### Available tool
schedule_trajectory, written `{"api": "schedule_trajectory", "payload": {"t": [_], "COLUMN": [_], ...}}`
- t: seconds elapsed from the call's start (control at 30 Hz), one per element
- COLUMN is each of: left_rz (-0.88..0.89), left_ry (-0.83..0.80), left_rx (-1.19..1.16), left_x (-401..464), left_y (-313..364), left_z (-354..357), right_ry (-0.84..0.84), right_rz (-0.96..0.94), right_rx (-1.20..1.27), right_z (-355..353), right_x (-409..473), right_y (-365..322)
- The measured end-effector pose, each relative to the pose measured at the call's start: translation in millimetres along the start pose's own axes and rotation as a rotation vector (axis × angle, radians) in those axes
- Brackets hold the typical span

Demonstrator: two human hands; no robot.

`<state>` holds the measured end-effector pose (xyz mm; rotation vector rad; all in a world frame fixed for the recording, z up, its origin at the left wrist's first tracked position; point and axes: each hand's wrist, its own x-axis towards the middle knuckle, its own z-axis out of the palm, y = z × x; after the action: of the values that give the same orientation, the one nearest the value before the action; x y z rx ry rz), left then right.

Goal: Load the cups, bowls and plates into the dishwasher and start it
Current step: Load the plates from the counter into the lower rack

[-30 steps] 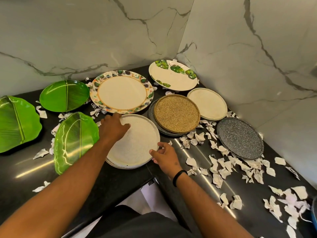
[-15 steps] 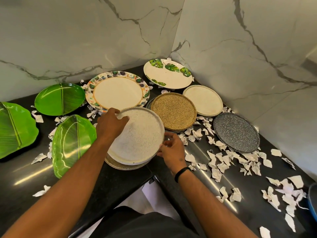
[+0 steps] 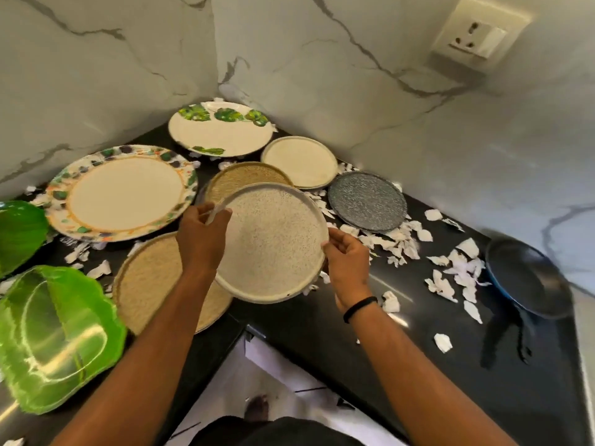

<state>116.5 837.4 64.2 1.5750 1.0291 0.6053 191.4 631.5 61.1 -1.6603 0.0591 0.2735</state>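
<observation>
Both my hands hold a white speckled plate (image 3: pixel 273 243) in the air above the black counter (image 3: pixel 338 320). My left hand (image 3: pixel 201 233) grips its far left rim and my right hand (image 3: pixel 346 257) grips its right rim. A tan speckled plate (image 3: pixel 151 278) lies on the counter below it, partly hidden by my left arm. Other plates lie around: a floral-rimmed one (image 3: pixel 124 191), a leaf-printed white one (image 3: pixel 222 130), a brown one (image 3: pixel 241 178), a cream one (image 3: pixel 299 162) and a dark grey one (image 3: pixel 367 201). No dishwasher is in view.
Green leaf-shaped plates (image 3: pixel 54 339) sit at the left edge. A dark pan with a blue rim (image 3: pixel 528 281) rests on the right. Torn white paper scraps (image 3: pixel 450 268) litter the counter. Marble walls meet in the corner, with a wall socket (image 3: pixel 476 37) on the right wall.
The white speckled plate has been lifted off the tan plate and carried up and to the right. The view has shifted right, bringing the pan and socket into sight.
</observation>
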Motion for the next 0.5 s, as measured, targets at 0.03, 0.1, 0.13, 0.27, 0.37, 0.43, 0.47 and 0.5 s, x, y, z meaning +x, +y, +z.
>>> {"api": "schedule_trajectory", "payload": {"t": [0.03, 0.1, 0.13, 0.27, 0.37, 0.43, 0.47, 0.5], "left_rz": [-0.008, -0.011, -0.011, -0.019, 0.004, 0.01, 0.017, 0.022], "left_ry": [-0.04, -0.114, -0.152, -0.344, -0.502, -0.599, -0.641, -0.678], "left_rx": [-0.013, -0.002, -0.002, -0.021, -0.013, -0.012, -0.014, -0.018], "left_x": [-6.5, -20.8, -29.8, -80.3, -125.8, -161.3, -180.3, -197.1], "left_y": [0.5, 0.7, 0.3, 4.2, 8.3, 12.5, 14.6, 16.1], "left_z": [12.3, 34.8, 46.6, 96.6, 128.7, 146.1, 153.5, 159.2], "right_ry": [0.02, 0.039, 0.057, 0.219, 0.358, 0.458, 0.5, 0.535], "right_rz": [0.012, 0.038, 0.042, 0.048, 0.04, 0.016, 0.002, -0.002], "right_rx": [0.035, 0.086, 0.098, 0.113, 0.137, 0.148, 0.149, 0.15], "right_z": [-13.8, -40.1, -53.9, -116.0, -164.1, -198.6, -215.4, -230.4], "right_x": [-3.3, -13.0, -18.7, -41.4, -64.3, -86.2, -99.2, -110.8], "right_y": [0.9, 2.6, 4.3, 10.8, 13.0, 14.8, 16.3, 18.9]}}
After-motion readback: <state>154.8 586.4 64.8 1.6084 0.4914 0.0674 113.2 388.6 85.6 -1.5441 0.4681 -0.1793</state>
